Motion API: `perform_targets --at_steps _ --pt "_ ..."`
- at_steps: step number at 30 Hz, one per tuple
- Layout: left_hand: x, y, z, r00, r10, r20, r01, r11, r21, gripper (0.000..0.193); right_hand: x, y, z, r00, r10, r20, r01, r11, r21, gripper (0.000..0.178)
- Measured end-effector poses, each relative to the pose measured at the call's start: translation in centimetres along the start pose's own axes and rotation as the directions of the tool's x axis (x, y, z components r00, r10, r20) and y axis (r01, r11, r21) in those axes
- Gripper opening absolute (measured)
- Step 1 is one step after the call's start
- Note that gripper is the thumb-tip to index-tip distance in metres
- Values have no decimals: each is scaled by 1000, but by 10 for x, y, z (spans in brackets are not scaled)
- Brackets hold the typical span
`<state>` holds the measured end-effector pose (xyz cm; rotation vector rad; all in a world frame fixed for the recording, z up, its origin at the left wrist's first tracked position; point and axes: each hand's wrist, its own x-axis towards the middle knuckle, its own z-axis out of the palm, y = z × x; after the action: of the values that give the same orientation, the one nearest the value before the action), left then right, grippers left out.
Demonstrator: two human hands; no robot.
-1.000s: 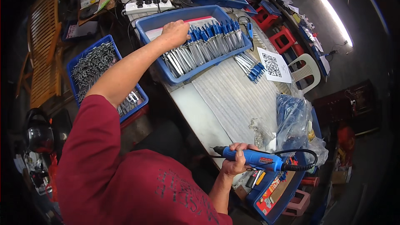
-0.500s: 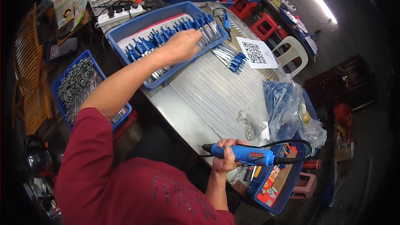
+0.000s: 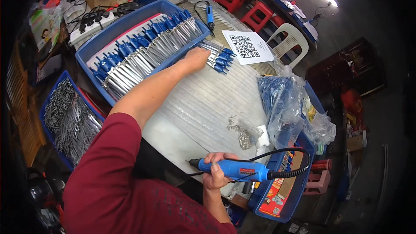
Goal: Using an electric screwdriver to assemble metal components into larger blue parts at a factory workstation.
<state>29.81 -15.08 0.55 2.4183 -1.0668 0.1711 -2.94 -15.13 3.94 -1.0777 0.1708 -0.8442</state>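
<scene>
Two hands are busy over a pale ribbed surface (image 3: pixel 203 104). The right hand (image 3: pixel 216 171), down near the person's body, has its grip closed firmly round a blue power tool (image 3: pixel 234 170); the fingers wrap over the top of the barrel, the dark tip points to the person's left, and a black cord (image 3: pixel 290 164) loops away from the back end toward a blue bin (image 3: pixel 299 190) at the surface's edge. The left hand (image 3: pixel 197 58) is stretched far out on a red-sleeved arm and rests at a small bunch of blue-handled metal pieces (image 3: pixel 219 58) lying loose on the surface; the fingers curl down onto the near ends of the bunch, but from where I stand I cannot tell whether they have closed on any piece or merely touch them. Just behind that hand sits a long blue tray (image 3: pixel 93 45) packed with rows of the same blue-handled pieces. A white sheet with a square black-and-white code (image 3: pixel 247 45) lies just beyond the bunch. Between the two hands, nearer the right one, is a little heap of small metal bits in clear plastic (image 3: pixel 242 132), and beside it a crumpled clear bag of blue parts (image 3: pixel 281 99). On the person's left, lower down, another blue tray (image 3: pixel 60 117) holds bare metal pieces.
</scene>
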Motion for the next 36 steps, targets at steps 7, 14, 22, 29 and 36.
perform_targets --at_steps 7,14,22,29,36 --pt "22 -2 17 1000 -15 -9 16 998 54 17 2 3 -12 998 42 52 -47 994 98 40" --pt "28 -3 13 988 115 105 -125 987 104 19 6 4 -14 996 78 47 -83 989 122 40" --pt "24 -3 12 992 82 99 -81 997 -19 17 6 5 -14 997 65 43 -70 990 122 40" --pt "20 2 14 988 100 114 -91 992 -86 14 3 4 -15 999 32 26 -32 999 16 41" --pt "-43 37 -16 982 -5 -188 -87 872 -481 16 3 6 -8 999 12 33 -12 1000 -6 40"
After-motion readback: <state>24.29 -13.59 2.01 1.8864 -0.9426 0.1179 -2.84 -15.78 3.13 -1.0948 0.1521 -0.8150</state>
